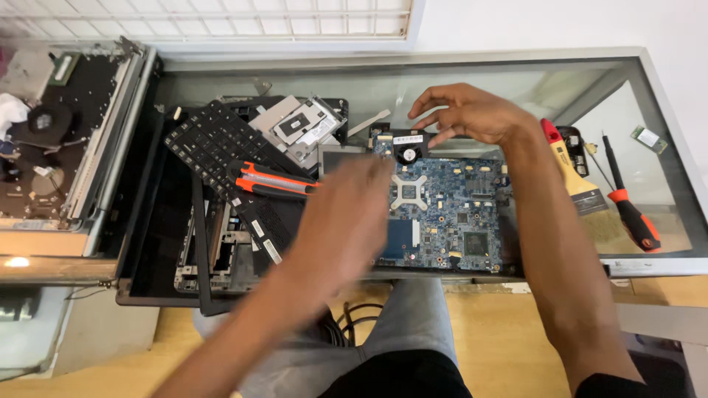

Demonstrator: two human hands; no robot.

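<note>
Teardown well along: keyboard (214, 140) off, blue motherboard (442, 214) exposed mid-frame on the glass counter (649, 74). My right hand (472, 114) hovers over its fan (408, 153), fingers spread, nothing pinched. Left hand (346, 221) blurred, can't tell its grip. Board not lifted out yet.

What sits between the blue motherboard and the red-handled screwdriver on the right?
In the head view, the person's right forearm and a yellow-handled brush lie between the motherboard and screwdriver.
</note>
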